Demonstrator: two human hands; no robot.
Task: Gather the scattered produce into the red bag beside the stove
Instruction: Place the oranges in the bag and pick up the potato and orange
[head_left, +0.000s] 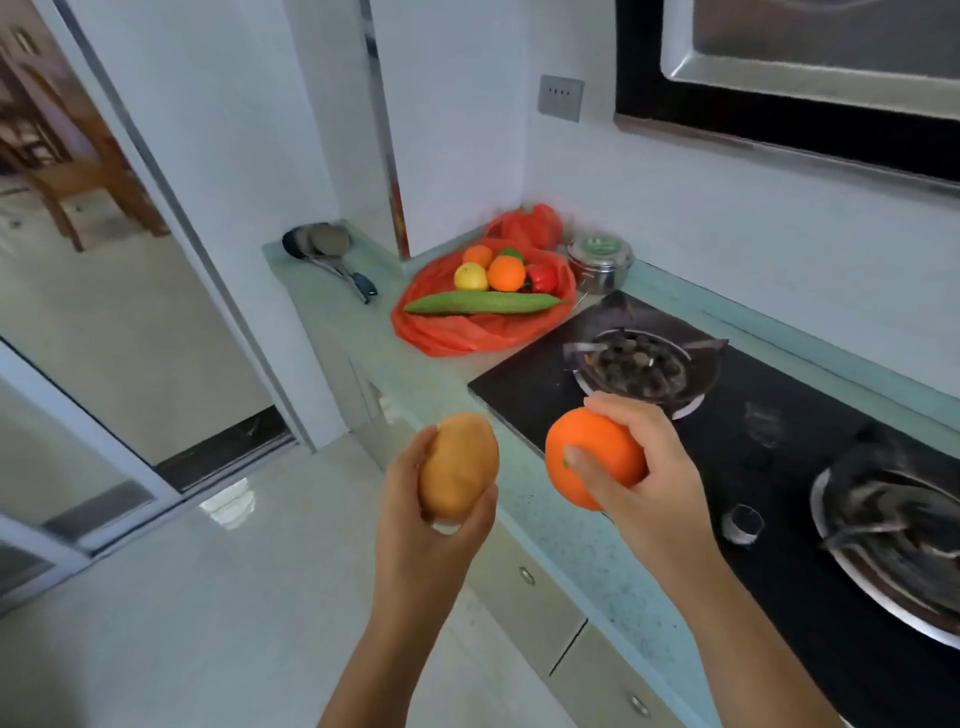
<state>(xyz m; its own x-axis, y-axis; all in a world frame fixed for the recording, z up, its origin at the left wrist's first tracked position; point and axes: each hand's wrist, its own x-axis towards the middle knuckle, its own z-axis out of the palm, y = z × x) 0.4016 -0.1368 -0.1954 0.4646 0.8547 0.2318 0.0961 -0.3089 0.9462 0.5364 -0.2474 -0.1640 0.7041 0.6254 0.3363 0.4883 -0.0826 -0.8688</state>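
Left hand (405, 499) is up just off the front edge of the counter (545, 525), fingers and thumb curled round a tan potato (460, 465). Right hand (657, 467) is level with it over the counter's front strip, by the near left corner of the hob, gripping an orange (592, 457) with my thumb pressed across its front. The two hands are near each other but not touching.

Biggest thing ahead of me is the black glass gas hob (769, 499), set into the pale green counter, with one burner (641, 364) just beyond my right hand. Off the hob's far left corner, in the counter's back corner against the wall, lies the red bag (467, 335), spread open and flat. Across its front lies a long green cucumber (483, 303). Behind that, touching in a cluster, sit a large orange (506, 273), a red pepper (543, 278), a yellow citrus fruit (470, 276) and a smaller orange (478, 255). Just right of the bag stands a lidded steel tin (600, 262).
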